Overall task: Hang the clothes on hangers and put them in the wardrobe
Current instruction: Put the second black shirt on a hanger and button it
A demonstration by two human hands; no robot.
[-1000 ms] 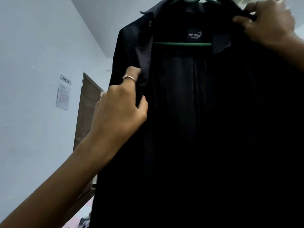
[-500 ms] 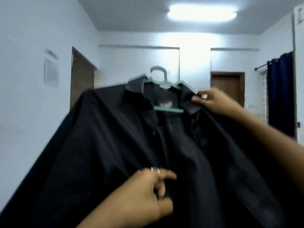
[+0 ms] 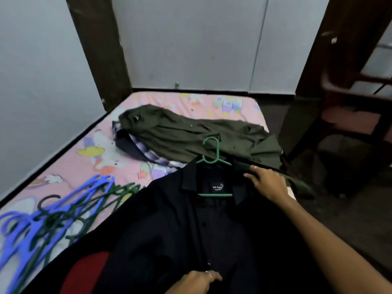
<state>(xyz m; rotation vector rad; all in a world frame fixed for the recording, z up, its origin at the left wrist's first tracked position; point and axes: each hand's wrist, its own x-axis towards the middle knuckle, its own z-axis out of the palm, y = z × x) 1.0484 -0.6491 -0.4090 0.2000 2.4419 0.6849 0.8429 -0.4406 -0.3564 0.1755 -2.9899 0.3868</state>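
The black shirt (image 3: 169, 225), soft and limp, is best carried by the green hanger (image 3: 214, 160). Its shoulder is gripped by the right hand (image 3: 268, 183). Its placket seems pinched by the left hand (image 3: 196, 282), though the fingers are partly hidden.

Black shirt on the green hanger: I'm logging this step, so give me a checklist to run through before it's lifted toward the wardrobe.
1. Green hanger sits inside the black shirt, hook sticking out past the collar: ok.
2. Right hand rests at the shirt's right shoulder: ok.
3. Left hand is on the front placket near a button: ok.
4. Buttons fastened: cannot tell.
5. Hook held: not ok, neither hand is on it.
6. Wardrobe rail free: cannot tell, not in view.
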